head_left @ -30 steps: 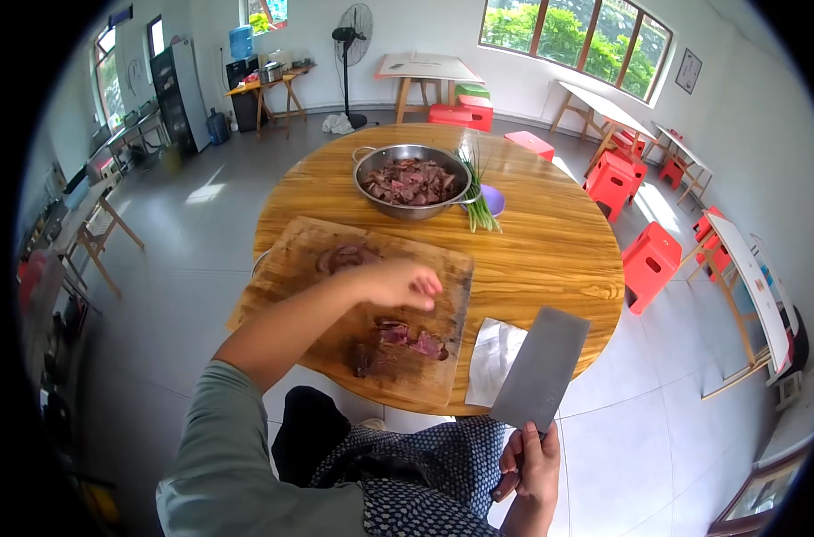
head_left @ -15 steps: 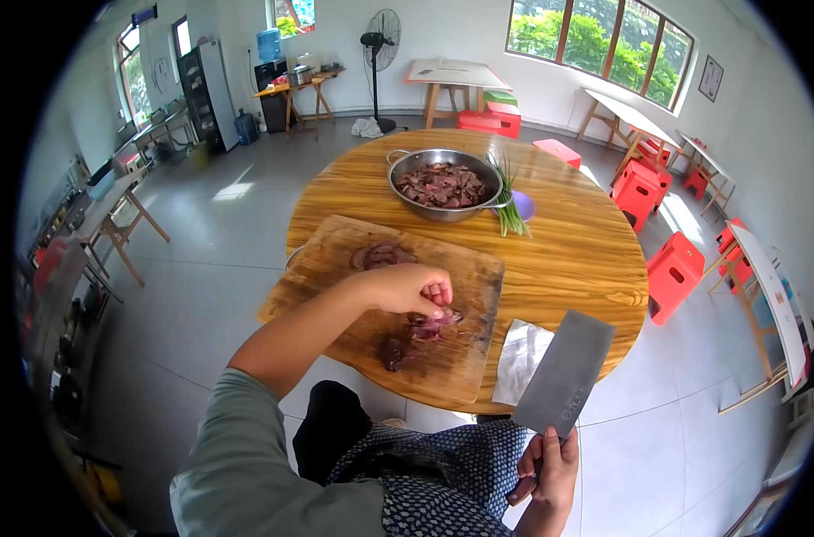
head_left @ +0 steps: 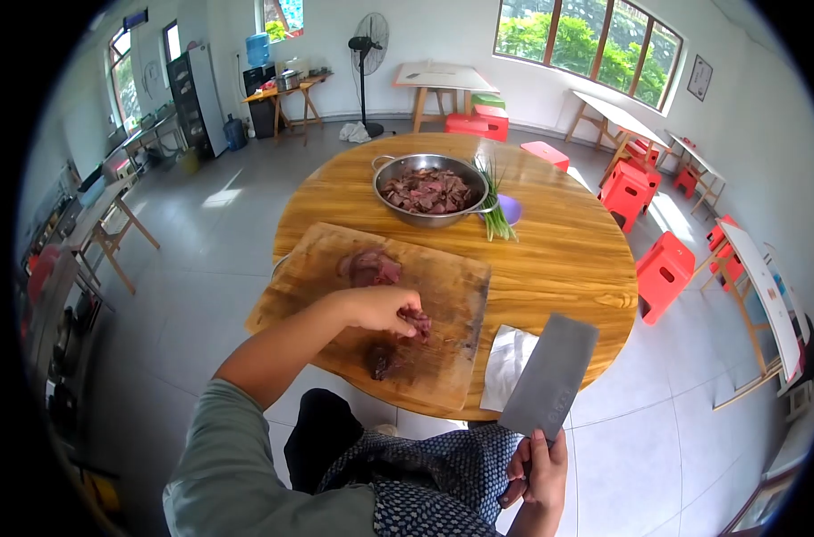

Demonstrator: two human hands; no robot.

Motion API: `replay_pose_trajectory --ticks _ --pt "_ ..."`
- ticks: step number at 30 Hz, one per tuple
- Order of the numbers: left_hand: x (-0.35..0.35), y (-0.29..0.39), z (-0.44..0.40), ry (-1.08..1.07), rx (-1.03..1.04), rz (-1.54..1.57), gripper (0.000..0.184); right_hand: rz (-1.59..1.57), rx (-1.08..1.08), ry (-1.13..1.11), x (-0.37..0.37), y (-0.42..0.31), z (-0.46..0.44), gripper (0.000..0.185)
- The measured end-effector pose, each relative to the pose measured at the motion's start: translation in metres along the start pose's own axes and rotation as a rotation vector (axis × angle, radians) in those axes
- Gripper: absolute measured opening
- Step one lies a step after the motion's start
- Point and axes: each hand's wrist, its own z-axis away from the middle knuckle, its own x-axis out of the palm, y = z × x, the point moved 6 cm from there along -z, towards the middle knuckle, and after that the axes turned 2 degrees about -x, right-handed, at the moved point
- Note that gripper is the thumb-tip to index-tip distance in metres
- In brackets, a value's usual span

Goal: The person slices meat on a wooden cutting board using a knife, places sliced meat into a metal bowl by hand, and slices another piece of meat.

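My left hand [head_left: 387, 311] is closed around some sliced meat [head_left: 417, 324] over the wooden cutting board [head_left: 452, 295]. Farther up the board lies a pile of meat slices [head_left: 369, 266], and a small dark piece of meat [head_left: 381, 362] rests close to the near edge. In my right hand [head_left: 541, 467] is a cleaver [head_left: 552, 374], gripped by its handle, its broad blade pointing up and away beside the table edge. A folded white cloth or paper [head_left: 509, 365] lies partly behind the blade.
A steel two-handled pan [head_left: 429, 217] full of sliced meat [head_left: 430, 190] stands at the far side of the round wooden table [head_left: 568, 251]. Green onions [head_left: 496, 210] and a purple bowl [head_left: 512, 208] sit beside it. Red stools [head_left: 665, 276] stand to the right.
My left hand has closed on the loose meat slices and gathered them up off the board. The cleaver stays in my right hand, nearly unmoved. The whole view has shifted slightly.
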Motion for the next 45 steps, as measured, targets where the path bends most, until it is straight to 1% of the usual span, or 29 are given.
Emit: replay_pose_trajectory --ticks 2,4,5,6,7,8,9,10,12,13,14,15,16,17,18,20,21,23,24,26,27,30,32,36,38,41,42,44,45 --pt "-0.026 -0.018 -0.019 0.024 -0.035 0.368 0.034 0.017 -0.009 0.004 -0.004 0.001 -0.003 0.014" --pt "-0.070 -0.009 -0.035 0.178 -0.067 0.418 0.035 -0.034 -0.017 0.049 -0.009 0.003 -0.006 0.014" --pt "-0.093 0.008 -0.040 0.265 -0.004 0.557 0.035 -0.015 -0.010 0.057 -0.010 0.002 -0.007 0.014" --pt "-0.120 0.002 -0.061 0.361 0.037 0.651 0.039 -0.013 -0.013 0.051 -0.008 0.000 -0.010 0.014" --pt "-0.147 0.020 -0.062 0.469 0.018 0.606 0.044 -0.002 -0.014 0.054 -0.007 -0.001 -0.012 0.014" --pt "-0.172 0.019 -0.077 0.446 0.074 0.592 0.055 0.007 -0.009 0.057 -0.007 -0.001 -0.013 0.014" --pt "-0.191 0.021 -0.073 0.740 0.055 0.604 0.062 0.017 -0.014 0.072 -0.010 -0.001 -0.012 0.014" --pt "-0.201 0.032 -0.066 0.823 0.018 0.483 0.067 0.020 -0.017 0.078 -0.010 0.001 -0.013 0.014" --pt "-0.211 0.020 -0.060 0.984 0.075 0.249 0.064 0.057 -0.002 0.096 0.002 -0.009 -0.009 0.015" --pt "-0.197 0.009 -0.056 0.826 0.072 0.346 0.069 0.059 -0.023 0.051 0.007 -0.009 -0.010 0.008" --pt "-0.188 -0.011 -0.055 0.758 0.074 0.225 0.070 0.065 -0.045 0.014 0.005 -0.008 -0.011 0.014" --pt "-0.172 -0.011 -0.033 0.643 -0.080 0.015 0.079 0.048 -0.011 -0.024 -0.010 0.009 -0.016 0.012" --pt "-0.156 -0.025 -0.016 0.598 -0.149 -0.094 0.085 0.048 -0.002 -0.030 -0.005 0.010 -0.016 0.012" --pt "-0.141 -0.039 0.000 0.550 -0.215 -0.199 0.091 0.023 0.030 0.017 0.000 0.010 -0.015 0.008" --pt "-0.132 -0.047 0.013 0.549 -0.223 -0.190 0.091 0.001 0.062 0.064 0.003 0.010 -0.014 0.015" --pt "-0.114 -0.062 0.028 0.415 -0.332 -0.329 0.104 0.003 0.069 0.037 0.006 0.013 -0.017 0.015" --pt "-0.107 -0.066 0.028 0.417 -0.331 -0.322 0.104 -0.004 0.070 0.015 0.008 0.014 -0.019 0.015" --pt "-0.105 -0.076 0.023 0.530 -0.351 -0.473 0.106 -0.013 0.073 0.005 0.013 0.016 -0.020 0.015" --pt "-0.108 -0.086 0.015 0.534 -0.349 -0.466 0.106 -0.028 0.080 -0.003 0.015 0.019 -0.021 0.015" --pt "-0.110 -0.091 -0.004 0.349 -0.266 -0.391 0.102 -0.006 0.064 0.005 0.019 0.020 -0.018 0.014" --pt "-0.113 -0.087 -0.009 0.351 -0.257 -0.389 0.102 0.007 0.056 -0.002 0.022 0.018 -0.014 0.014" --pt "-0.108 -0.074 -0.013 0.224 -0.311 -0.226 0.092 0.042 0.038 -0.017 0.024 0.018 -0.009 0.013" --pt "-0.101 -0.062 -0.011 0.180 -0.338 -0.226 0.083 0.002 0.048 -0.012 0.023 0.019 -0.007 0.013" --pt "-0.091 -0.089 -0.020 0.220 -0.288 -0.085 0.080 0.015 0.050 -0.023 0.022 0.014 -0.007 0.013" --pt "-0.093 -0.084 -0.019 0.332 -0.145 -0.163 0.080 0.065 0.030 -0.037 0.019 0.016 -0.011 0.013" --pt "-0.092 -0.073 -0.014 0.294 -0.228 -0.115 0.080 0.024 0.039 -0.028 0.018 0.021 -0.013 0.014" --pt "-0.093 -0.066 -0.011 0.295 -0.224 -0.122 0.080 0.018 0.032 -0.026 0.018 0.020 -0.013 0.014" --pt "-0.088 -0.059 -0.011 0.265 -0.287 -0.156 0.073 0.023 0.050 -0.031 0.020 0.019 -0.009 0.014" --pt "-0.088 -0.062 -0.015 0.255 -0.261 -0.169 0.073 0.019 0.041 -0.023 0.021 0.018 -0.007 0.014"
